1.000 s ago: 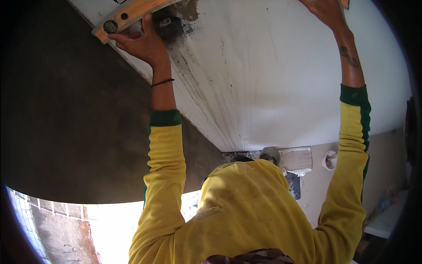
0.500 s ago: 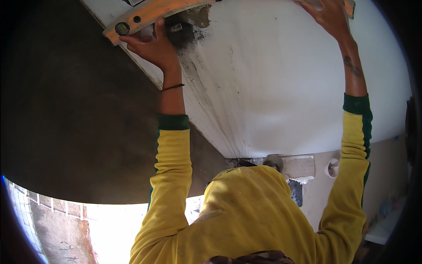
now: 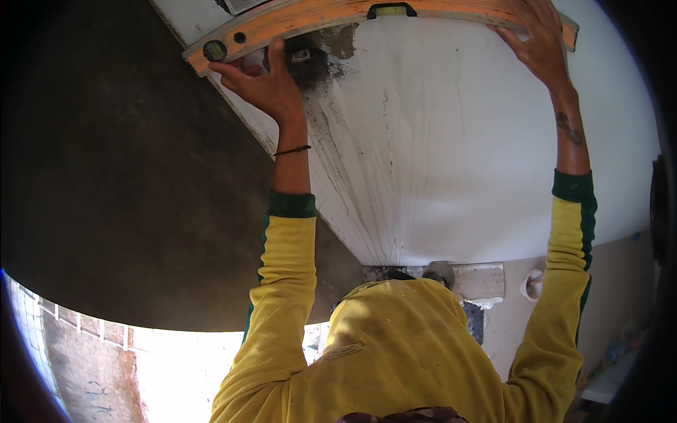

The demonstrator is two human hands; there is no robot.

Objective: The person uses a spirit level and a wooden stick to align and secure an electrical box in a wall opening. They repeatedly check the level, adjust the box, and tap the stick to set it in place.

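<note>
An orange spirit level spans the top of the head view, lying across a white wall. My left hand is closed on its lower edge near the left end, beside a round vial, thumb pointing up. Toward the other end, my right hand grips the level, its fingers over the face and the thumb beneath. A yellow-green vial in a black frame sits between the hands. Below the level, near my left hand, a dark rough patch surrounds a small pale piece in the wall.
Dark streaks run down the wall from the patch. A large dark brown surface meets the wall at the left. Below stand a pale block and a white round container. A framed rectangular fitting shows above the level.
The level, wall and both arms sit lower and slightly farther right in the picture, so more of the level shows, including its middle vial. Both hands keep their places on it.
</note>
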